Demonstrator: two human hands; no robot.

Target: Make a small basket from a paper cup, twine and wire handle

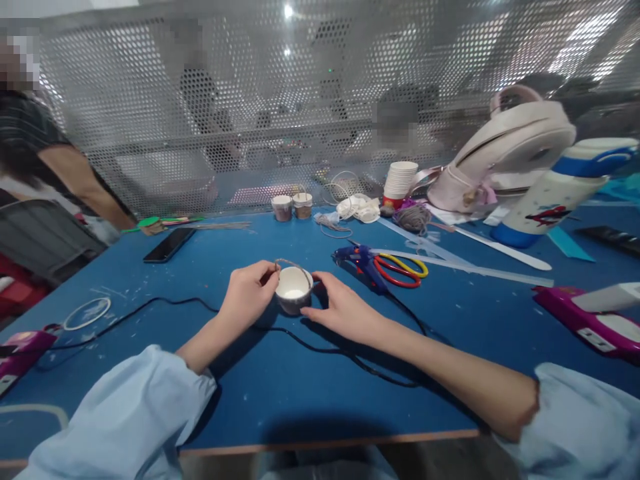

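Note:
A small paper cup (291,306) with a white inside and a dark wrapped outside stands upright on the blue table in front of me. Over its rim arches a thin brown cord (296,265), like a handle. My left hand (249,293) is closed at the cup's left rim, thumb and forefinger pinching the cord's end there. From the right, my right hand (345,308) grips the cup's side between thumb and fingers. Beyond it lie a blue hot glue gun (367,267) and scissors (400,270) with red and yellow handles. A black cable (300,340) passes close to the cup.
Two small cups (292,207) with wrapped sides stand at the back. Behind them rises a perforated metal screen (240,133). Stacked paper cups (400,181), grey yarn (413,219), a pale backpack (505,153) and a bottle (550,200) fill the right. A phone (169,245) lies left.

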